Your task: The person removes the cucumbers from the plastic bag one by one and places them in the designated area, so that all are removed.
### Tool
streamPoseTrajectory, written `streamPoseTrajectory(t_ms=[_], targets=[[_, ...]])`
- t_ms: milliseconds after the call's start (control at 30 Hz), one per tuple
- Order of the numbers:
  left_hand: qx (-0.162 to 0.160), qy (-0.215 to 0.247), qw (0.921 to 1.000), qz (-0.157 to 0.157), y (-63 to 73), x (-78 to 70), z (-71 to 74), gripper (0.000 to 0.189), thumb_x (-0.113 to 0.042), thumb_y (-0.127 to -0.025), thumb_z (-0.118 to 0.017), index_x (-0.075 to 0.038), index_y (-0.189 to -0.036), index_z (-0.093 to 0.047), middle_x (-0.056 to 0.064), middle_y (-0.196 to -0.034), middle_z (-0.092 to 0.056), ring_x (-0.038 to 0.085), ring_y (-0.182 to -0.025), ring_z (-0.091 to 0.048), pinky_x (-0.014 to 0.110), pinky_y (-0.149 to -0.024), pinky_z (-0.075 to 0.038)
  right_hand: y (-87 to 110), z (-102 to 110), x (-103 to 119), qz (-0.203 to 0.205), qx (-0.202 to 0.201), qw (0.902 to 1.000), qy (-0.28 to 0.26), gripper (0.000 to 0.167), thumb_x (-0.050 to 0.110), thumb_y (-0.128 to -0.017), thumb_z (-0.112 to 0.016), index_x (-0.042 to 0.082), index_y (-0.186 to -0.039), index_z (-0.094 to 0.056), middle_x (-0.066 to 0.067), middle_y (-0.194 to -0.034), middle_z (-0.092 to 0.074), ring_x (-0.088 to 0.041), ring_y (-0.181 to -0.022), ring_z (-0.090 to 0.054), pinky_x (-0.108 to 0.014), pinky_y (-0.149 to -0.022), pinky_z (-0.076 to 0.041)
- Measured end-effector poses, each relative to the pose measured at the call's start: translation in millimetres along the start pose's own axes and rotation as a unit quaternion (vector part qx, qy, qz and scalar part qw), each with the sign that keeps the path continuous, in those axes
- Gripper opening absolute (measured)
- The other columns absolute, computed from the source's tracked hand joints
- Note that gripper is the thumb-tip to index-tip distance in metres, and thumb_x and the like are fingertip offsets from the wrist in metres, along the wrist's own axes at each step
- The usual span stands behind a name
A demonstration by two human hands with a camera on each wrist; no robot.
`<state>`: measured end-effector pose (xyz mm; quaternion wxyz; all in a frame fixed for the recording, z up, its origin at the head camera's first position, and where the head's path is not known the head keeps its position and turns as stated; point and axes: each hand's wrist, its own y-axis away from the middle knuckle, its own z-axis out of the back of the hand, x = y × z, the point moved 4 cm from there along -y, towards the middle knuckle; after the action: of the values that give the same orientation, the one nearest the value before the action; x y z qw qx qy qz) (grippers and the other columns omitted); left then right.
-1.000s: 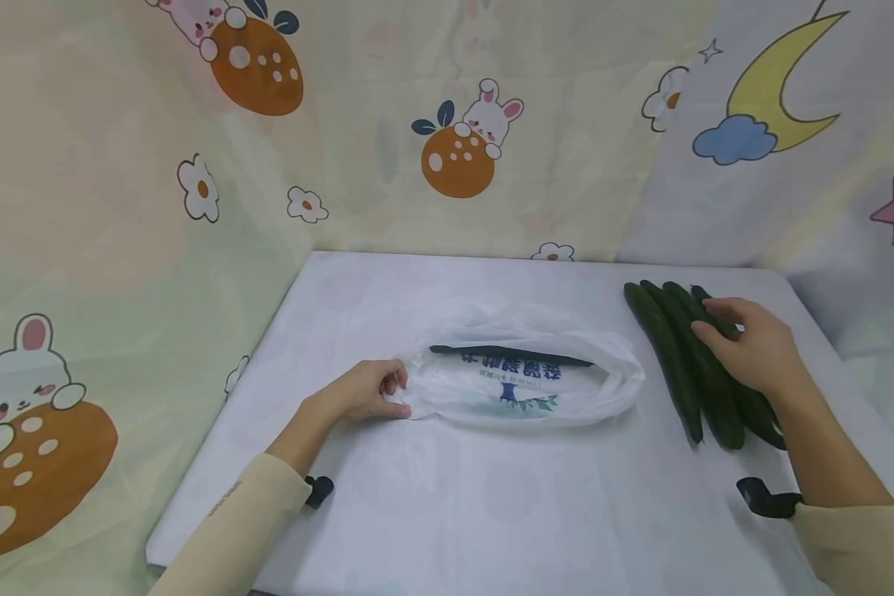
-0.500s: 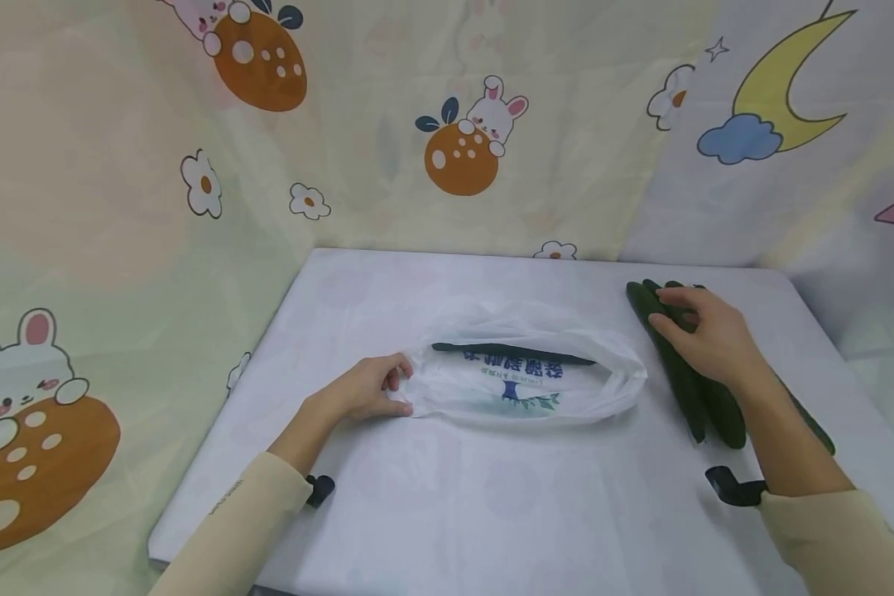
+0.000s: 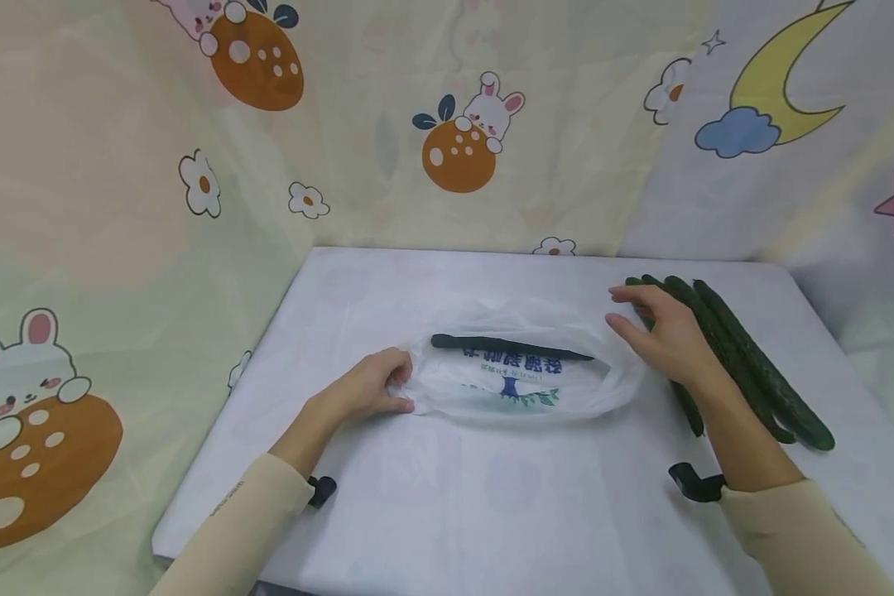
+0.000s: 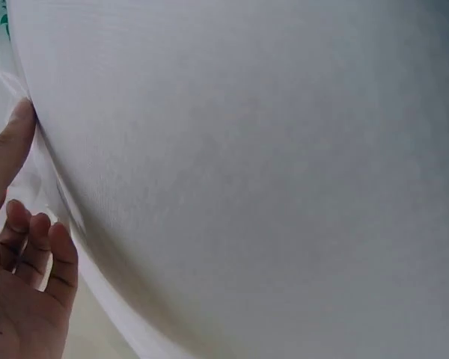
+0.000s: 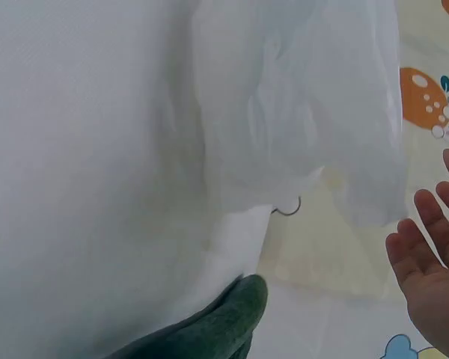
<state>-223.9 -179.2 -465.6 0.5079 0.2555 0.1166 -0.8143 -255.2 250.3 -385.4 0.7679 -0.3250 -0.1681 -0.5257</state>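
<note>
A thin white plastic bag [image 3: 484,406] with blue and green print lies mid-table, its mouth parted. In that mouth shows a long dark green cucumber [image 3: 510,344]. My left hand [image 3: 372,385] holds the bag's left edge, its thumb against the plastic and other fingers curled. My right hand [image 3: 670,335], fingers relaxed and holding nothing, is between the bag's right end and several cucumbers [image 3: 760,364], partly covering the leftmost ones. The right wrist view shows the empty right hand [image 5: 441,292] apart from the bag [image 5: 307,112] and from a cucumber [image 5: 224,321] below.
A white-covered table [image 3: 492,513] carries everything, its near left corner visible. Cloth with printed rabbits, flowers and a moon [image 3: 797,83] hangs behind and at the sides. Black wrist cameras stick out by both cuffs.
My right hand has moved left off the right-hand cucumbers toward the bag, uncovering them. The cucumber in the bag shows a little thicker at its left end. My left hand stays at the bag.
</note>
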Motion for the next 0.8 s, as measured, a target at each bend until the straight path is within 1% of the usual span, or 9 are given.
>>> streamPoseTrajectory(t_ms=[67, 133, 267, 400, 567, 667, 800], targets=[[0.003, -0.005, 0.9999, -0.009, -0.3, -1.2, -0.7, 0.038, -0.026, -0.078, -0.092, -0.020, -0.091, -0.057, -0.003, -0.092, -0.053, 0.014, -0.088, -0.051, 0.031, -0.080, -0.044, -1.8, -1.6, 7.0, 0.009, 0.003, 0.9999, 0.003, 0.045, 0.021, -0.100, -0.069, 0.004, -0.140, -0.057, -0.023, -0.136, -0.060, -0.044, -0.128, -0.053, -0.063, -0.105, -0.043], [0.011, -0.012, 0.9997, -0.017, -0.3, -3.0, -1.1, 0.031, -0.024, -0.080, -0.090, -0.022, -0.089, -0.060, -0.005, -0.092, -0.055, 0.013, -0.088, -0.053, 0.030, -0.081, -0.045, -4.2, -3.7, 12.8, 0.020, 0.003, 0.9998, 0.006, 0.045, 0.021, -0.100, -0.069, 0.004, -0.140, -0.058, -0.022, -0.135, -0.060, -0.043, -0.127, -0.054, -0.063, -0.104, -0.044], [0.030, -0.034, 0.9988, -0.017, -0.6, -6.4, -1.3, 0.024, -0.025, -0.083, -0.087, -0.024, -0.092, -0.065, -0.007, -0.094, -0.057, 0.012, -0.091, -0.056, 0.031, -0.086, -0.047, -9.0, -10.2, 21.6, 0.035, 0.001, 0.9994, 0.000, 0.044, 0.019, -0.099, -0.069, 0.004, -0.139, -0.059, -0.020, -0.134, -0.062, -0.040, -0.127, -0.055, -0.060, -0.104, -0.045], [0.043, -0.047, 0.9979, -0.010, -1.6, -7.7, -2.0, 0.025, -0.031, -0.083, -0.087, -0.025, -0.096, -0.066, -0.009, -0.097, -0.058, 0.012, -0.095, -0.055, 0.034, -0.091, -0.047, -11.7, -19.2, 29.7, 0.039, 0.009, 0.9991, -0.012, 0.043, 0.019, -0.099, -0.069, 0.004, -0.138, -0.059, -0.019, -0.134, -0.062, -0.038, -0.128, -0.056, -0.058, -0.105, -0.045], [0.036, -0.039, 0.9985, -0.011, -1.4, -4.6, -3.1, 0.029, -0.038, -0.080, -0.089, -0.026, -0.095, -0.068, -0.009, -0.097, -0.058, 0.013, -0.095, -0.054, 0.035, -0.091, -0.045, -14.5, -35.1, 38.8, 0.038, 0.027, 0.9983, -0.036, 0.045, 0.021, -0.100, -0.068, 0.006, -0.140, -0.057, -0.017, -0.137, -0.062, -0.037, -0.129, -0.057, -0.057, -0.106, -0.046], [0.029, -0.029, 0.9991, -0.011, -0.7, -2.0, -3.7, 0.029, -0.041, -0.079, -0.089, -0.027, -0.094, -0.068, -0.009, -0.096, -0.059, 0.014, -0.094, -0.053, 0.035, -0.089, -0.045, -15.6, -45.8, 45.3, 0.038, 0.044, 0.9966, -0.058, 0.046, 0.022, -0.100, -0.069, 0.007, -0.141, -0.056, -0.016, -0.138, -0.062, -0.036, -0.129, -0.057, -0.055, -0.107, -0.046], [0.028, -0.020, 0.9994, -0.010, -1.5, 0.1, -5.3, 0.031, -0.046, -0.078, -0.088, -0.028, -0.093, -0.068, -0.009, -0.095, -0.058, 0.013, -0.093, -0.053, 0.034, -0.086, -0.044, -14.0, -58.7, 52.3, 0.040, 0.069, 0.9934, -0.082, 0.047, 0.022, -0.099, -0.070, 0.006, -0.142, -0.056, -0.015, -0.137, -0.062, -0.033, -0.128, -0.058, -0.052, -0.107, -0.047]])
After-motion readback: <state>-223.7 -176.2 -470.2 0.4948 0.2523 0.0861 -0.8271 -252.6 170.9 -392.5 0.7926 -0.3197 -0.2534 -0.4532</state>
